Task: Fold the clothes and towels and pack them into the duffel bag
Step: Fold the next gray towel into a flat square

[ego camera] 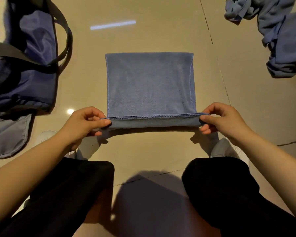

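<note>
Your left hand (87, 121) pinched the towel (149, 86) at its near left corner, thumb over curled fingers, and your right hand (220, 119) pinched the near right corner the same way. The near edge was lifted off the floor (143, 151) (folded, with doubled hems showing), while the rest lay flat ahead of your knees. The bag (24, 65) sat to the left, well apart; crumpled clothes (272, 31) lay far right

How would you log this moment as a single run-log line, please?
step: folding blue towel on floor | left hand: pinches near-left corner | right hand: pinches near-right corner | duffel bag: left
</note>
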`<state>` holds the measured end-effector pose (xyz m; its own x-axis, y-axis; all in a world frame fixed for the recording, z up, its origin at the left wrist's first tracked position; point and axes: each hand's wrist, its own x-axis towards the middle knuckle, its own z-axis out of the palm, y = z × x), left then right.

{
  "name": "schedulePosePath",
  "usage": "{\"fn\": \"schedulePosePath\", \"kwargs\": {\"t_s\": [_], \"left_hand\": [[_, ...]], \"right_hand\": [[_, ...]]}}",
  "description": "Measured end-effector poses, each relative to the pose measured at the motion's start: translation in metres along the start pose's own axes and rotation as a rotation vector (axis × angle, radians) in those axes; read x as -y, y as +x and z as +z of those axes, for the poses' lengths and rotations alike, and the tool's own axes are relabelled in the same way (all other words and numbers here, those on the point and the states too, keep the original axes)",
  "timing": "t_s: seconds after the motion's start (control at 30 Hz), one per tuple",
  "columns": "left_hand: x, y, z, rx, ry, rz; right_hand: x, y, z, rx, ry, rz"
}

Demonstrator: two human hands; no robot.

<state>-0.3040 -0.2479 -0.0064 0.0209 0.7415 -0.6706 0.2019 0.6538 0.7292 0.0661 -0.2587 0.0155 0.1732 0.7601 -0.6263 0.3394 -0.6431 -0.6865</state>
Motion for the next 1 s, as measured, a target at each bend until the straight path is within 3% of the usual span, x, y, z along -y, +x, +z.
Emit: {"fn": "schedulePosePath", "kwargs": {"t_s": [0.1, 0.23, 0.43, 1.0], "left_hand": [[-0.001, 0.003, -0.002, -0.034, -0.034, 0.004], [-0.005, 0.007, -0.008, -0.088, 0.099, 0.073], [-0.018, 0.02, -0.012, -0.147, 0.226, 0.165], [-0.025, 0.039, -0.019, -0.063, 0.21, 0.188]], "right_hand": [[0.004, 0.001, 0.0, 0.043, 0.082, 0.001], [0.008, 0.005, 0.001, 0.071, 0.075, -0.036], [0.009, 0.015, 0.002, 0.109, -0.132, -0.141], [0.021, 0.039, 0.001, 0.106, -0.52, -0.18]]}}
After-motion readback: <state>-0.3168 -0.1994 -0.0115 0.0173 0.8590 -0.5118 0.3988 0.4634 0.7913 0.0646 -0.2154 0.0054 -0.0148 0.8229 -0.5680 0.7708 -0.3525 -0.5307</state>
